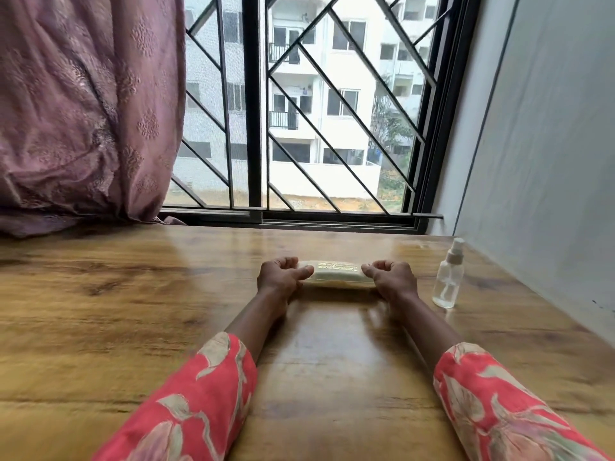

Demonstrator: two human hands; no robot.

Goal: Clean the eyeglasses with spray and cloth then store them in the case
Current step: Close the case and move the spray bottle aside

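Note:
A pale, translucent eyeglass case (pixel 336 274) with gold lettering on its lid lies closed on the wooden table (pixel 133 311). My left hand (pixel 283 277) grips its left end and my right hand (pixel 391 281) grips its right end, thumbs on the lid. A small clear spray bottle (pixel 447 277) with a white nozzle stands upright to the right of my right hand. The eyeglasses and the cloth are not visible; whatever is inside the case is hidden.
A mauve curtain (pixel 83 111) hangs at the back left and rests on the table. A barred window (pixel 299 111) runs along the far edge. A grey wall (pixel 549 144) borders the table on the right, close to the bottle.

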